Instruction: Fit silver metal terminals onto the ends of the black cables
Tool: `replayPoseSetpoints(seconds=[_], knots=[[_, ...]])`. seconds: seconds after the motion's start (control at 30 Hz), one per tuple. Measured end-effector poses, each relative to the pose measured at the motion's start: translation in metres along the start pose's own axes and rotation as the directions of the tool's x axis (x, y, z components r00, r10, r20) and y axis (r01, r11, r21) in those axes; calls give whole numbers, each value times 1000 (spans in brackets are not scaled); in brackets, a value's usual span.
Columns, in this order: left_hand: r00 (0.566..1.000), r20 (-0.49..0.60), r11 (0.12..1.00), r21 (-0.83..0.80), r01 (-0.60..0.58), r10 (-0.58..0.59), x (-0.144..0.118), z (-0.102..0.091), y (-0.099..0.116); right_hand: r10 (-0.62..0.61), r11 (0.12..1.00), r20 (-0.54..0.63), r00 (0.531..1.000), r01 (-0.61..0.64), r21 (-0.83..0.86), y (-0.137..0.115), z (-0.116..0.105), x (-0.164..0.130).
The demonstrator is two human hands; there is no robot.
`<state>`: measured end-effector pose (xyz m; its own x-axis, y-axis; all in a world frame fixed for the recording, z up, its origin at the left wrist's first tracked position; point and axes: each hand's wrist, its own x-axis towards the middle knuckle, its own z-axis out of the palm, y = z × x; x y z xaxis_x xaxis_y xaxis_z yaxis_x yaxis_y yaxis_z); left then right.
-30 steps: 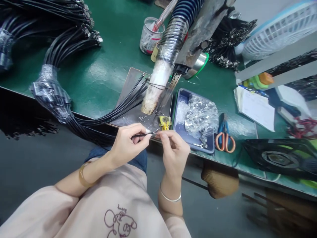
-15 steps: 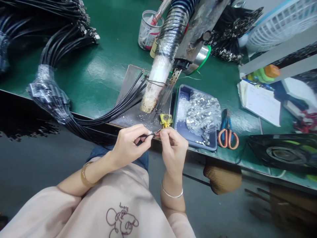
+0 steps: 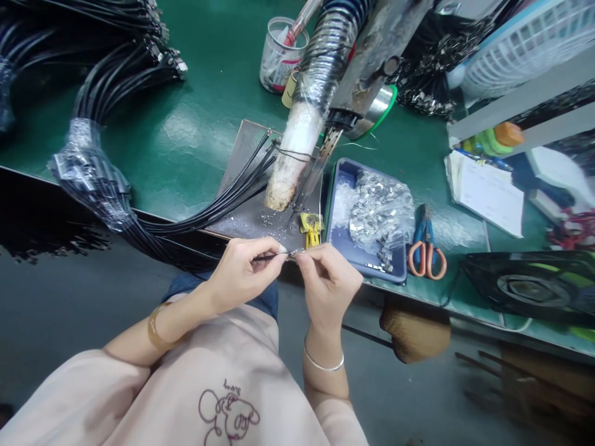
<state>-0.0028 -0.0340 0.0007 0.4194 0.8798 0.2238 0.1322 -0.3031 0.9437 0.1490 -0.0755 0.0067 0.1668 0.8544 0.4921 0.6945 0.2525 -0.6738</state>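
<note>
My left hand [image 3: 248,269] pinches a black cable [image 3: 266,256] near its end, at the front edge of the bench. Close against it, my right hand [image 3: 328,279] has thumb and forefinger pressed together on a small silvery piece [image 3: 295,253] at the cable's tip; its exact shape is too small to make out. Just beyond the fingers stands a yellow clip-like holder [image 3: 312,229]. More black cables [image 3: 218,207] from a plastic-wrapped bundle [image 3: 93,164] lie over a dark board [image 3: 246,142], left of the soldering iron [image 3: 320,155].
A white-tipped duct [image 3: 290,148] hangs over the board. To the right are a blue tray [image 3: 341,232] with a bag of metal parts [image 3: 381,210], orange-handled pliers [image 3: 426,254] and paper [image 3: 488,192]. A solder spool [image 3: 379,111] and clear cup [image 3: 274,68] stand behind.
My right hand has tilted and shifted slightly right. The thin wires at the cable's tip showed between my fingers before; now a silvery piece is there.
</note>
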Motion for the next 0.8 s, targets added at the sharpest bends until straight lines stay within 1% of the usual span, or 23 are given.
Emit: replayPoseSetpoints(seconds=[0.07, 0.13, 0.2, 0.27, 0.3, 0.37, 0.43, 0.53, 0.57, 0.6, 0.63, 0.7, 0.73, 0.77, 0.8], knots=[[999, 33, 999, -35, 40, -39, 1, -1, 1, 2, 1000, -10, 1000, -2, -22, 1, -1, -1], [997, 36, 996, -54, 66, -64, 1, -2, 2, 3, 1000, -2, 1000, -3, -30, 2, -2, -3], [995, 35, 992, -82, 95, -93, 2, -3, 4, 23, 1000, -36, 999, -24, -16, 3, -3, -5], [991, 58, 984, -126, 126, -119, 3, -5, 5, 60, 998, -65, 996, -61, -11, 5, -5, -7], [989, 79, 979, -149, 139, -128, 3, -6, 5, 75, 997, -56, 996, -75, -9, 5, -5, -7], [986, 111, 972, -184, 146, -127, 3, -7, 5, 85, 996, 11, 996, -85, 1, 5, -7, -5], [992, 98, 982, -166, 94, -79, 3, -9, 3, 99, 994, 88, 991, -102, 31, 4, -8, -1], [995, 32, 995, -51, -88, 90, 1, -8, -1, 165, 982, 185, 969, -180, 63, 2, -8, 3], [991, 15, 991, -18, -132, 133, 1, -8, -2, 179, 979, 193, 965, -194, 62, 1, -8, 4], [989, 2, 989, -2, -145, 145, 0, -7, -2, 184, 979, 174, 967, -196, 54, 1, -7, 3], [992, -9, 992, -6, -123, 123, 0, -6, -3, 180, 982, 127, 975, -186, 41, 1, -7, 2], [1000, -13, 998, -63, -12, 11, -1, -4, -3, 159, 987, -8, 987, -159, 9, 1, -6, -2], [999, -3, 993, -103, 52, -52, -1, -4, -2, 144, 990, -52, 988, -144, -4, 1, -5, -4], [995, 15, 985, -141, 104, -103, -1, -3, -2, 127, 992, -61, 990, -128, -11, 1, -5, -6], [990, 32, 975, -171, 141, -137, 0, -3, -2, 103, 994, -41, 994, -104, -17, 0, -4, -6]])
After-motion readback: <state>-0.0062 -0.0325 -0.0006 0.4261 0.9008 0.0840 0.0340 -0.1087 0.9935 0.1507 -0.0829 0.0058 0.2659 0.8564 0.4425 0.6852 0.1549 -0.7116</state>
